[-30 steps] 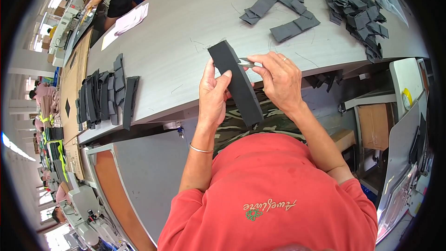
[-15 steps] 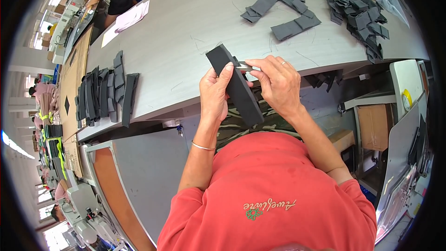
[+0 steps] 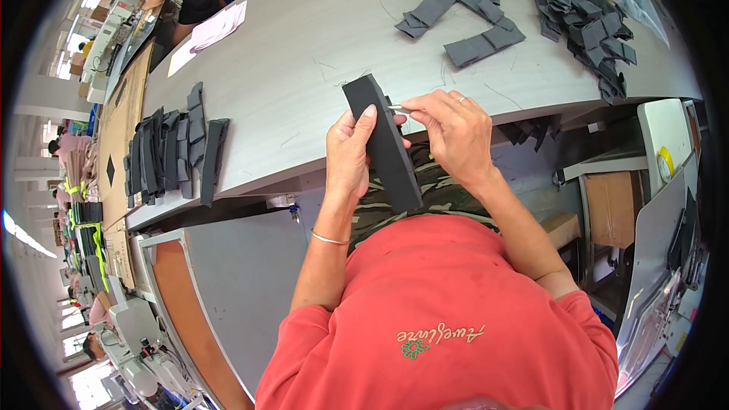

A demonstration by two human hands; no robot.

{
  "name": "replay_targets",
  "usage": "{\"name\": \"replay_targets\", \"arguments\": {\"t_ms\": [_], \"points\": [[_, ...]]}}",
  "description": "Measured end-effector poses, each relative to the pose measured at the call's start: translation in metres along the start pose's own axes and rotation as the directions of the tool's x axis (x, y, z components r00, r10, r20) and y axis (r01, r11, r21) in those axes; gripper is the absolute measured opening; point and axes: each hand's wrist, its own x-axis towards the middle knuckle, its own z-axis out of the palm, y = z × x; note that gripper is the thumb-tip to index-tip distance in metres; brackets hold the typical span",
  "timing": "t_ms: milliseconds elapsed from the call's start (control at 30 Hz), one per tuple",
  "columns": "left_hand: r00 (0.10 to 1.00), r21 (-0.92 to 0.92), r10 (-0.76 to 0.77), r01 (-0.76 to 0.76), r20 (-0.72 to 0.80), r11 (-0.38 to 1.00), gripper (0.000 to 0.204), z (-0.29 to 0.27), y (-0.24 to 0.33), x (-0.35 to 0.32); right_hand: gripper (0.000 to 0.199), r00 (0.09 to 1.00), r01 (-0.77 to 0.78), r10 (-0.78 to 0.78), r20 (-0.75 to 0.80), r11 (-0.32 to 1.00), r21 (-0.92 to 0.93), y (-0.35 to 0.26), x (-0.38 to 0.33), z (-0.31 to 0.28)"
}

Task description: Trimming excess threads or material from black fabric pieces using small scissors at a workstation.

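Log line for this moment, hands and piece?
left hand: grips black fabric piece | right hand: small metal tool at piece edge | above grey table

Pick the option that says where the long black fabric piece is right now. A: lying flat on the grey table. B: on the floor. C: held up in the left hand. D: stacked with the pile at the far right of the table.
C: the left hand grips the long black fabric piece above the table edge, while the right hand works at its upper side with a small metal tool.

Leaving a wide bare stretch of long grey tabletop (image 3: 304, 53) ahead of both hands; crowding the left edge with stacked dark fabric strips (image 3: 171, 152), heaping the far right with loose grey fabric pieces (image 3: 547, 7).
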Motion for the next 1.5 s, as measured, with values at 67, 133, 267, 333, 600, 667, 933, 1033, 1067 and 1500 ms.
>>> {"name": "replay_targets", "arguments": {"t_ms": [67, 133, 267, 333, 600, 667, 933, 1033, 1067, 1500], "points": [[1.0, 0.058, 0.004, -0.004, 0.004, 0.998, 0.026, 0.0, 0.002, -0.001, 0.01, 0.995, -0.085, 0.091, -0.028, 0.981, 0.175, 0.002, 0.003, 0.0], [0.999, 0.098, 0.033, -0.034, 0.007, 0.995, 0.028, 0.0, 0.004, -0.003, 0.01, 0.99, -0.141, 0.144, 0.004, 0.963, 0.231, -0.001, 0.006, -0.005], [0.996, 0.222, 0.083, -0.084, 0.014, 0.971, 0.037, 0.004, 0.004, -0.005, 0.012, 0.986, -0.165, 0.162, 0.034, 0.935, 0.315, -0.002, 0.01, -0.007], [0.996, 0.232, 0.075, -0.082, 0.037, 0.969, 0.038, 0.003, 0.003, -0.005, 0.013, 0.986, -0.168, 0.161, 0.047, 0.937, 0.305, -0.004, 0.013, -0.007], [0.996, 0.3, -0.035, 0.01, 0.079, 0.954, 0.046, 0.007, 0.008, -0.01, 0.012, 0.989, -0.133, 0.114, 0.09, 0.958, 0.254, 0.002, 0.022, -0.008], [0.993, 0.32, -0.072, 0.037, 0.098, 0.947, 0.048, 0.005, 0.009, -0.011, 0.016, 0.98, -0.128, 0.095, 0.172, 0.972, 0.195, 0.005, 0.025, -0.012], [0.983, 0.306, -0.136, 0.093, 0.123, 0.947, 0.052, 0.003, 0.013, -0.011, 0.013, 0.978, -0.11, 0.069, 0.195, 0.971, 0.21, 0.014, 0.024, -0.009], [0.976, 0.329, -0.16, 0.105, 0.145, 0.938, 0.053, 0.004, 0.014, -0.011, 0.015, 0.948, -0.29, 0.216, 0.232, 0.886, 0.362, 0.022, 0.021, -0.006], [0.976, 0.327, -0.164, 0.11, 0.145, 0.938, 0.053, 0.004, 0.014, -0.012, 0.018, 0.911, -0.405, 0.306, 0.278, 0.793, 0.455, 0.024, 0.02, -0.006], [0.954, 0.338, -0.155, 0.062, 0.257, 0.939, 0.042, 0.002, 0.006, -0.006, 0.015, 0.713, -0.69, 0.358, 0.603, 0.509, 0.514, 0.019, 0.022, 0.0]]}}
